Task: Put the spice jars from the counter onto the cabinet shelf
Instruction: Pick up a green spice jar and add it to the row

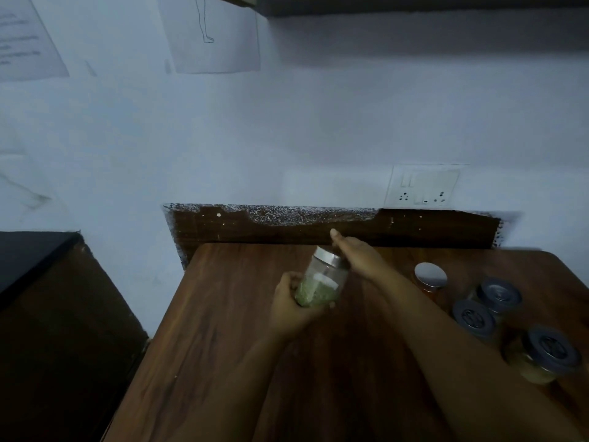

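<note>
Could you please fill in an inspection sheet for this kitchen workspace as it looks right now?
Surface: brown wooden counter, bare on its left part.
Job's things: clear jar of green spice with silver lid, held tilted above the counter; four more lidded jars grouped at the right edge.
Clutter: nothing seen.
Grippers: left hand grips the green jar's base; right hand holds it at the lid end.
Cables: nothing seen.
Surroundings: white wall with socket panel, papers stuck up, dark shelf underside overhead.

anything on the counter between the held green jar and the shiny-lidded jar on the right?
Only the right hand and forearm cross there; under them, bare counter. Head view, between green jar and shiny-lidded jar.
</note>
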Available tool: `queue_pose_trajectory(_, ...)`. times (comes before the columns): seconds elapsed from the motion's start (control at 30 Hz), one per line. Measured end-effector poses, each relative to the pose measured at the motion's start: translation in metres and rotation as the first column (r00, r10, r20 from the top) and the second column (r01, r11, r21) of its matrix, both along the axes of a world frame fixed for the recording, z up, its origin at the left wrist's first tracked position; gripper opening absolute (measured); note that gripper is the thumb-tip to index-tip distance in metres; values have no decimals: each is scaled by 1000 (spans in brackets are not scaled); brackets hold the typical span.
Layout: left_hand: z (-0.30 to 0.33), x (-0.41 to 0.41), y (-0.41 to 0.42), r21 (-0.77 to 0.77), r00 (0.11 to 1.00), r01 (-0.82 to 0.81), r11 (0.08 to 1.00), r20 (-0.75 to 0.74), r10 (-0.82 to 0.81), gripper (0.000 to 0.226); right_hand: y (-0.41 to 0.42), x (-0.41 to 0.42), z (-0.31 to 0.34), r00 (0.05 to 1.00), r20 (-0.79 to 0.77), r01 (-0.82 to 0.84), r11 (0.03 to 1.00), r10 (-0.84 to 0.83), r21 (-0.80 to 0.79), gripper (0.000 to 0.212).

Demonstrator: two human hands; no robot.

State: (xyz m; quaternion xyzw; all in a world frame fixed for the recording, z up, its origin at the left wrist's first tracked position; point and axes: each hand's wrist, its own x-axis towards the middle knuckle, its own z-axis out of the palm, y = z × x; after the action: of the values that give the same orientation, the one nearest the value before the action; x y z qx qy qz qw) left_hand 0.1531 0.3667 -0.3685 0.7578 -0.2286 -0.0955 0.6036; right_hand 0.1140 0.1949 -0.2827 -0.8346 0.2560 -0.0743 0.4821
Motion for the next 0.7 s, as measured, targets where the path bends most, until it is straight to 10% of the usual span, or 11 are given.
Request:
queue_pose_trajectory(0.17, 25, -4, -9, -301, 813, 100, 948, -525, -253, 70, -8, -12, 2, 988, 151, -105, 791, 16, 603, 39)
queue_pose_trajectory(0.3, 41, -8, -11, -396, 716, 208, 894, -561, -415, 74, -10, -16, -2, 980, 195, -153, 744, 32, 651, 49)
queue_pose_trajectory(0.5, 53, -3, -21, -184, 914, 220, 958, -306, -268, 80, 1, -23, 6, 972, 225, -75, 828, -63, 555, 40)
queue_pose_trajectory(0.7, 68, -4, -21, -558, 616, 274, 783, -524, -589, 72, -8, -29, 15, 942, 324, -130, 797, -86, 590, 53)
